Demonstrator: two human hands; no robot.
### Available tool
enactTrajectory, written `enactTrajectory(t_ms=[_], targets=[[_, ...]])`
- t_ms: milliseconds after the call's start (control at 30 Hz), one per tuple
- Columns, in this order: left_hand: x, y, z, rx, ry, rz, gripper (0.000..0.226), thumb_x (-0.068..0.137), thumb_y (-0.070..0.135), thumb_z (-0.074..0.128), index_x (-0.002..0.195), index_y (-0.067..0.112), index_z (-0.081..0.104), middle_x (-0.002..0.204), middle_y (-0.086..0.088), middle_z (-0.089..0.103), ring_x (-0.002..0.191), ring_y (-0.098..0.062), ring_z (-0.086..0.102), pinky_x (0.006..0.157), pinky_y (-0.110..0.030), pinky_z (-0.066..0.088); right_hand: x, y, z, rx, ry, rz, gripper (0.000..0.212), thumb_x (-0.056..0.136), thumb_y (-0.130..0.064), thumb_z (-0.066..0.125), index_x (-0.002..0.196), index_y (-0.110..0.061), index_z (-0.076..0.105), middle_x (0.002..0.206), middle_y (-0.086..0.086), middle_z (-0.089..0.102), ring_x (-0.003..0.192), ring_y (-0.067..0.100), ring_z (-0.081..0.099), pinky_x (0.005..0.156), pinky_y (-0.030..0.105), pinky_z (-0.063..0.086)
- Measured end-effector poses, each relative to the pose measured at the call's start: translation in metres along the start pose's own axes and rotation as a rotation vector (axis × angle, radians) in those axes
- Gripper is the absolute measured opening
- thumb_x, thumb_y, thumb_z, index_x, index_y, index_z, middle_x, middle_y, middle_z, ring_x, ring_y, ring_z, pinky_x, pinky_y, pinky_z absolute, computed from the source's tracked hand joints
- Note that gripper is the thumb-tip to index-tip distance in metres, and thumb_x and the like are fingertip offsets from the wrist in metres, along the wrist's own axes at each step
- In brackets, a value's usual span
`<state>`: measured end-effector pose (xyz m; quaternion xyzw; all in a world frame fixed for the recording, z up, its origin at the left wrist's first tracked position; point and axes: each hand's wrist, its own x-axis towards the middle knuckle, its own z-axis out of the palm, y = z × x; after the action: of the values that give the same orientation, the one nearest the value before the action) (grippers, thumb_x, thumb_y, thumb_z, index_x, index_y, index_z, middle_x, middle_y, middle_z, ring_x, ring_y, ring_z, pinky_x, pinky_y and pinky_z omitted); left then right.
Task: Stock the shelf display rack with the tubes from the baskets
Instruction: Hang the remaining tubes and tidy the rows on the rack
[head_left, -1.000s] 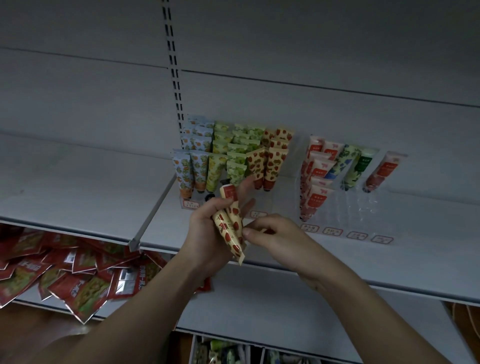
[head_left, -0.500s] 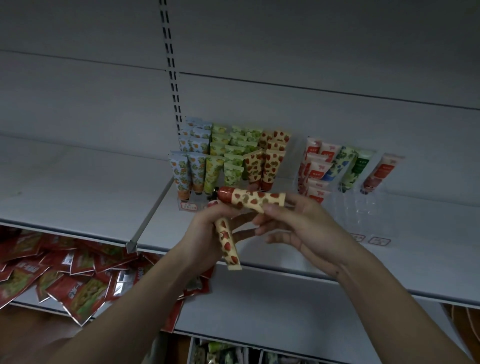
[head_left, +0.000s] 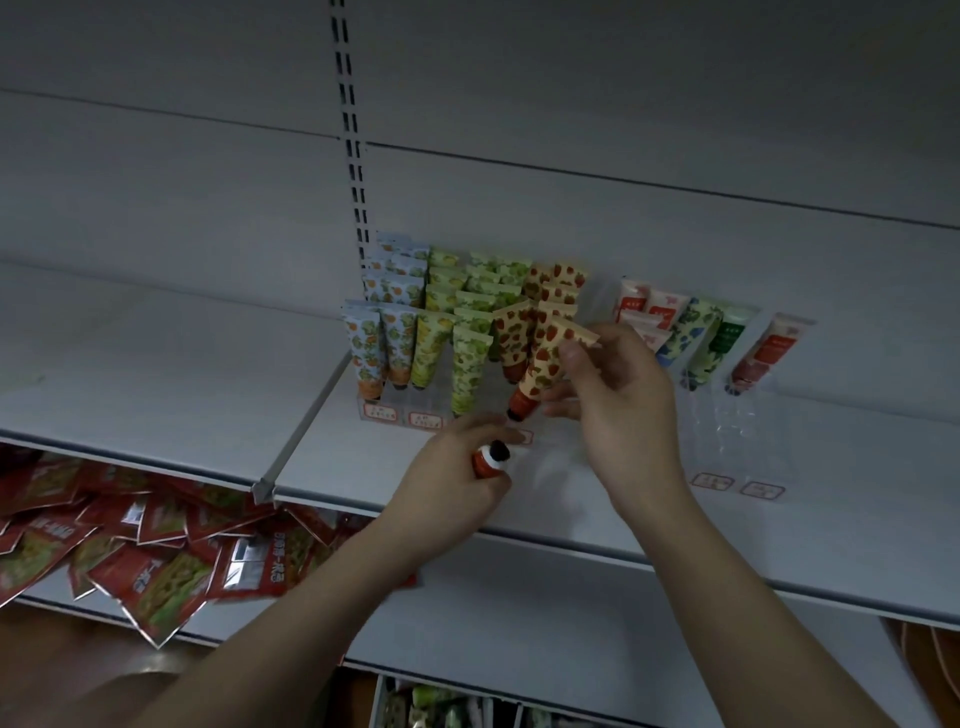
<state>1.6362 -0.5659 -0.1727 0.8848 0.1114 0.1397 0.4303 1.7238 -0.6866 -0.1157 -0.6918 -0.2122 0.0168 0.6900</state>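
My right hand (head_left: 613, 395) pinches a glossy strawberry-print tube (head_left: 545, 371), cap tilted down toward seven o'clock, just before the clear plastic display rack (head_left: 387, 410) full of upright tubes. My left hand (head_left: 457, 478), at seven o'clock of it, grips a second tube (head_left: 488, 460), only its round dark cap showing, over the grey metal shelf (head_left: 156, 384).

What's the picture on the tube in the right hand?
Red strawberries on cream, with a red neck and black cap, on the tube in the right hand. Head view.

Retail shop: grey metal gondola shelving (head_left: 156, 374), clear display rack (head_left: 395, 410) with price labels mid-frame, red snack packets (head_left: 156, 561) heaped lower left.
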Motion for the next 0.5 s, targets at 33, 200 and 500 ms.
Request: enactTrajectory(t_ms=[33, 200, 500], targets=[[0.001, -0.003, 0.002, 0.094, 0.003, 0.031, 0.047, 0.079, 0.005, 0.062, 0.119, 0.030, 0.067, 0.132, 0.012, 0.053, 0.121, -0.002, 0.044, 0.089, 0.004, 0.023, 0.003, 0.003, 0.001, -0.041, 0.017, -0.030, 0.006, 0.097, -0.015, 0.058, 0.098, -0.020, 0.062, 0.086, 0.004, 0.067, 0.067, 0.024, 0.068, 0.064, 0.040, 0.060], [0.004, -0.012, 0.007, 0.387, 0.014, 0.107, 0.052, 0.084, 0.018, 0.060, 0.134, 0.031, 0.055, 0.150, 0.007, 0.039, 0.136, -0.016, 0.033, 0.101, -0.028, 0.038, 0.020, 0.020, 0.010, -0.220, 0.084, -0.125, 0.017, 0.096, -0.019, 0.060, 0.094, -0.036, 0.060, 0.095, -0.007, 0.067, 0.081, 0.016, 0.069, 0.075, 0.043, 0.059], [0.011, -0.020, 0.008, 0.541, -0.033, 0.114, 0.062, 0.081, 0.019, 0.060, 0.141, 0.023, 0.047, 0.151, 0.002, 0.035, 0.136, -0.021, 0.032, 0.099, -0.036, 0.043, 0.029, 0.039, 0.029, -0.301, 0.097, -0.113, 0.011, 0.096, -0.020, 0.061, 0.101, -0.029, 0.064, 0.090, -0.009, 0.070, 0.075, 0.011, 0.070, 0.073, 0.044, 0.058]])
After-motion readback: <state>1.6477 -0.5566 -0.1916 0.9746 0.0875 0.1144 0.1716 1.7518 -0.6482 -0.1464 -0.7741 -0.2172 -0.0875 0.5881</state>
